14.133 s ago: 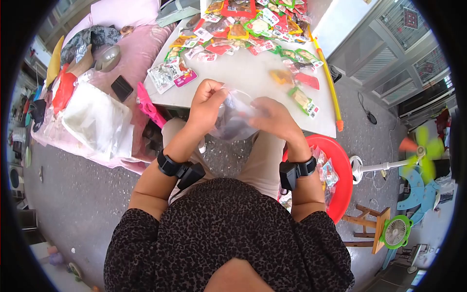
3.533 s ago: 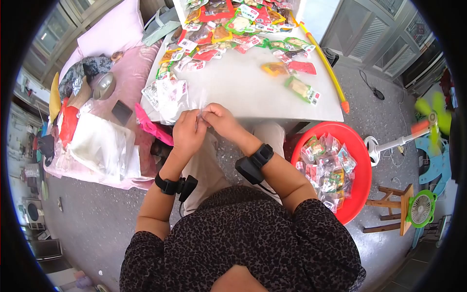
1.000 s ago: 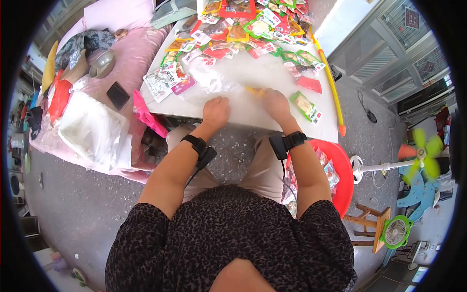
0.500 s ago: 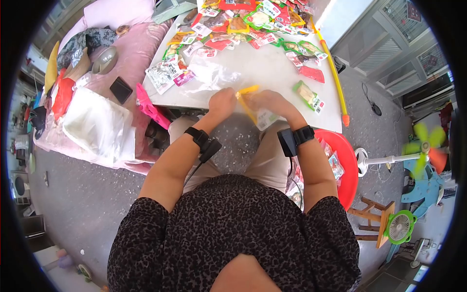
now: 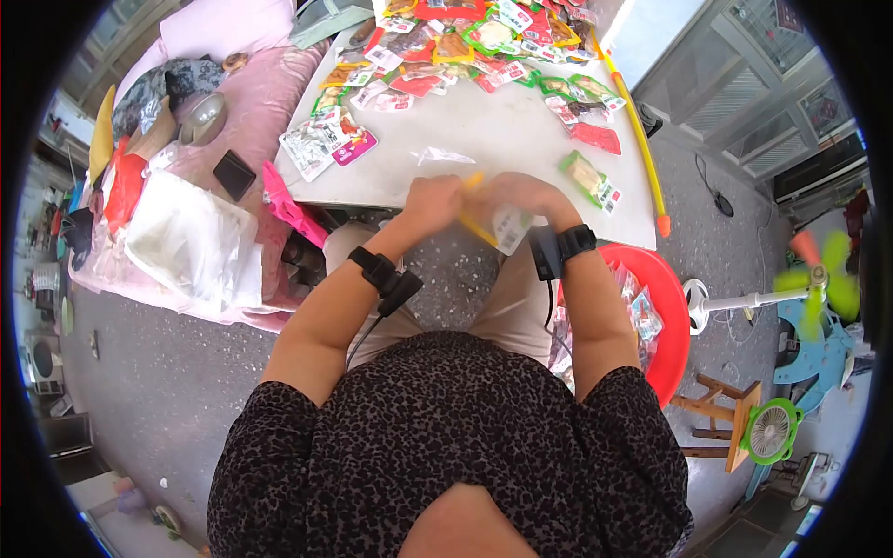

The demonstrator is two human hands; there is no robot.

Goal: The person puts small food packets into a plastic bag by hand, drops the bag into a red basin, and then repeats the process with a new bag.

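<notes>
Pink cloth (image 5: pixel 274 98) covers the bed on the left, where a red bag (image 5: pixel 124 191) lies next to a crumpled white plastic sheet (image 5: pixel 186 237), with a flat dark object (image 5: pixel 233 175) beside them. A bright magenta item (image 5: pixel 288 206) is at the near left corner of the pale table (image 5: pixel 521 121), and a silver-and-white packet (image 5: pixel 309 151) lies on that corner. The left hand (image 5: pixel 434 203) is at the table's near edge, fingers curled in; it is blurred, and I cannot tell whether it grips anything. Just beyond it, clear film (image 5: pixel 445 155) lies on the tabletop, and a heap of coloured packets (image 5: pixel 456 48) covers the far side. Between the hands, partly hidden, a yellow-edged packet (image 5: pixel 507 228) hangs tilted over the near edge, its white label downward. The right hand (image 5: pixel 526 192), also blurred, grasps it from above. Further right, a green-edged packet (image 5: pixel 584 174) lies near a red one, inside a yellow pole (image 5: pixel 642 149). Below stands a red basin (image 5: pixel 673 325) holding packets, then a wooden stool (image 5: pixel 739 418) and a green fan (image 5: pixel 770 432).
</notes>
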